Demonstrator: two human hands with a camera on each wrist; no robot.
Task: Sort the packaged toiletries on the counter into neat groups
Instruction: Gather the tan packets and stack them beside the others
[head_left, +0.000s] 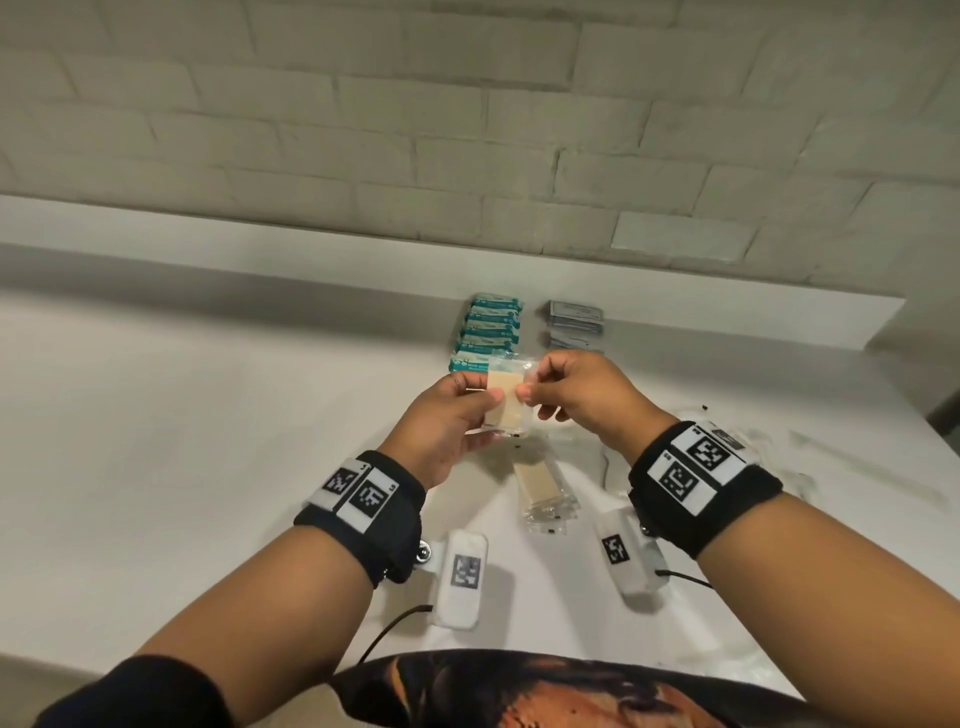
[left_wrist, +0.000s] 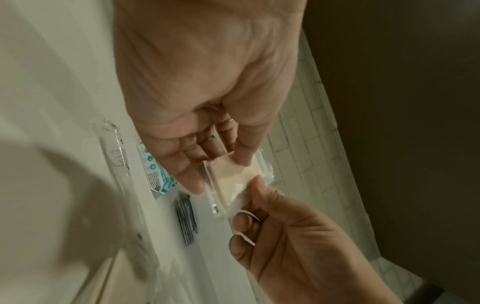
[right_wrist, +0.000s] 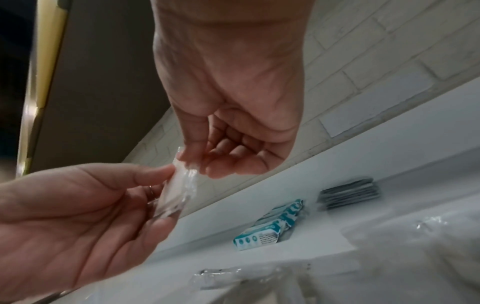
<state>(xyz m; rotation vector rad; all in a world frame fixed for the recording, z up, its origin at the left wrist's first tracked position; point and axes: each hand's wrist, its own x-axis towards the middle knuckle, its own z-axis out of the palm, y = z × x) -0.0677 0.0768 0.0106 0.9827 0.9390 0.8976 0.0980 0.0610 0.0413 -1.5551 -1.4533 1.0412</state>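
Teal-and-white packets (head_left: 488, 327), grey sachets (head_left: 575, 323), beige bar in clear wrap (head_left: 503, 397), white counter (head_left: 208, 415), black wristbands (head_left: 363, 512)

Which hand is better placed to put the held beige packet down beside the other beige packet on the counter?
Probably the left hand. It grips the packet over more of its body; the right hand pinches only the edge. The other packet lies just below, between both wrists.

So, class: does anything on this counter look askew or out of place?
Yes. The teal packets and grey packets sit in tidy rows by the wall, but one tan clear-wrapped packet lies alone and slanted near the front, ungrouped.
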